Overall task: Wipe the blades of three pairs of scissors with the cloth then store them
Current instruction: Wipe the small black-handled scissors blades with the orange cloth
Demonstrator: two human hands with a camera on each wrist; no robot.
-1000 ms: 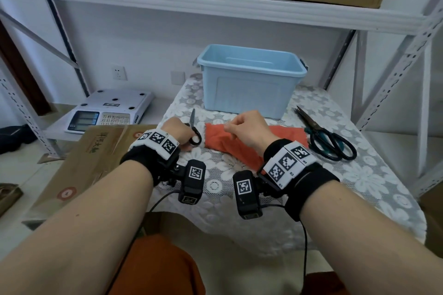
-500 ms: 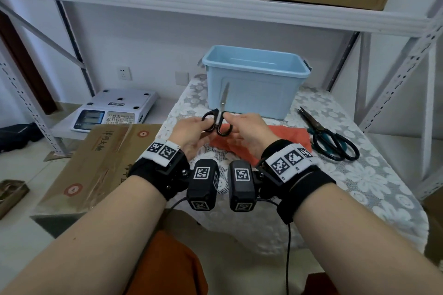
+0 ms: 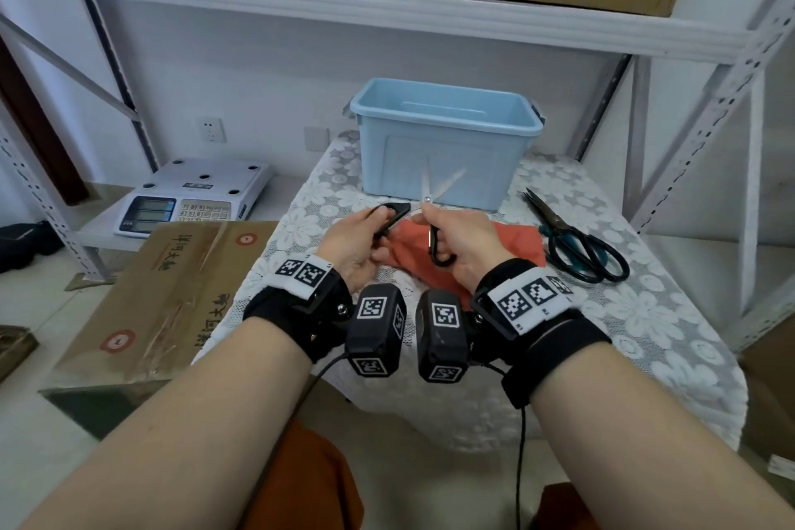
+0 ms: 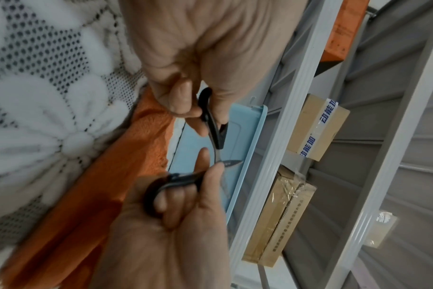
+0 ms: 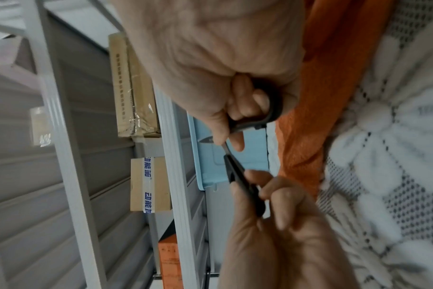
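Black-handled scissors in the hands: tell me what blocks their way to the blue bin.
Nothing visible does. The black-handled scissors are held blades-open by the left hand and right hand just in front of the open blue bin, above the orange cloth.
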